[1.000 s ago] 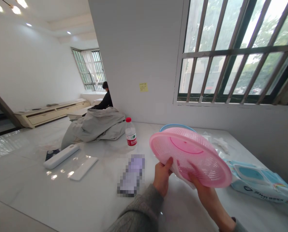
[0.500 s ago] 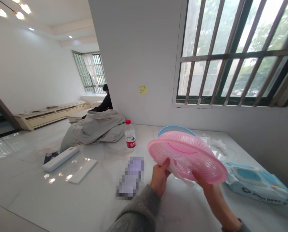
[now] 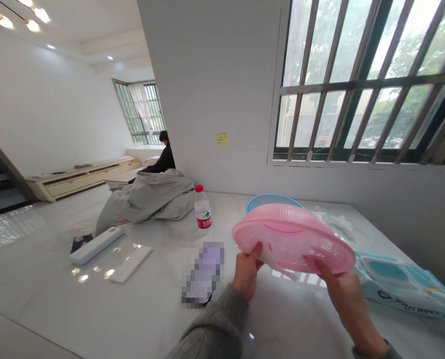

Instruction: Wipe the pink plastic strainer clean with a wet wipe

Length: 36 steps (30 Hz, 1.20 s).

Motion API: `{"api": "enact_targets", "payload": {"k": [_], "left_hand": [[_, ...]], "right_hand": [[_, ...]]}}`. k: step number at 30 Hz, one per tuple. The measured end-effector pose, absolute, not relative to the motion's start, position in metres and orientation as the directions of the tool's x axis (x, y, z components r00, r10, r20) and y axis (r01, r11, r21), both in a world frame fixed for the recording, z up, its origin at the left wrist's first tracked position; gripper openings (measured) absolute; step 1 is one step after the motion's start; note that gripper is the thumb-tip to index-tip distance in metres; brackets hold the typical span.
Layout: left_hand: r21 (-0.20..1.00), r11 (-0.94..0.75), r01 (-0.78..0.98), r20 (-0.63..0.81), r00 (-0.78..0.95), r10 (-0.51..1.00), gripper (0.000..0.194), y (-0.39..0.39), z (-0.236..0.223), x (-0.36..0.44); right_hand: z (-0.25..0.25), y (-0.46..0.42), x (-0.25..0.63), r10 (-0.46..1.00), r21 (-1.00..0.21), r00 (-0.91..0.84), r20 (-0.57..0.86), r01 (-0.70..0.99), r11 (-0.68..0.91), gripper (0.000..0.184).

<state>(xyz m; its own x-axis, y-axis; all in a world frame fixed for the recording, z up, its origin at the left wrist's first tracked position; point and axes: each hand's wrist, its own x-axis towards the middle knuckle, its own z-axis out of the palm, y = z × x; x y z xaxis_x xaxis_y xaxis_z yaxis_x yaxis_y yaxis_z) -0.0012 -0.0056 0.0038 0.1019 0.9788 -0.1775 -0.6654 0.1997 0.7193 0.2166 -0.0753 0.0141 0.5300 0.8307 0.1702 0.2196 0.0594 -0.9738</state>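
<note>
On the white marble tabletop [image 3: 95, 309], lower right of frame, the left hand [image 3: 246, 276] and right hand [image 3: 342, 294] grip a tilted round pink plastic mesh basket [image 3: 293, 239] by its rim: it looks light and stiff, and the rim is the natural hold.

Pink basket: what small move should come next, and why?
I'd probably rotate the pink plastic mesh basket a little with the right hand. The left hand pinches a white cloth against the near rim, so turning would likely bring a fresh stretch of rim under it, while both hands already support the tilted basket.
</note>
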Motion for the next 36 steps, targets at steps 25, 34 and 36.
{"api": "enact_targets", "payload": {"k": [25, 34, 36], "left_hand": [[0.709, 0.285, -0.645, -0.214, 0.187, 0.959, 0.042, -0.011, -0.007, 0.015], [0.738, 0.18, -0.651, -0.164, 0.086, 0.983, 0.043, -0.002, -0.003, 0.005], [0.735, 0.219, -0.642, -0.179, 0.128, 0.975, 0.044, -0.007, -0.004, 0.01]], "right_hand": [[-0.017, -0.071, 0.175, 0.894, -0.987, 0.419, 0.16, 0.048, 0.154, 0.061], [0.021, -0.079, 0.228, 0.753, -0.926, 0.606, 0.256, 0.377, 0.012, 0.058], [0.015, -0.079, 0.214, 0.762, -0.948, 0.587, 0.274, 0.298, 0.112, 0.065]]}}
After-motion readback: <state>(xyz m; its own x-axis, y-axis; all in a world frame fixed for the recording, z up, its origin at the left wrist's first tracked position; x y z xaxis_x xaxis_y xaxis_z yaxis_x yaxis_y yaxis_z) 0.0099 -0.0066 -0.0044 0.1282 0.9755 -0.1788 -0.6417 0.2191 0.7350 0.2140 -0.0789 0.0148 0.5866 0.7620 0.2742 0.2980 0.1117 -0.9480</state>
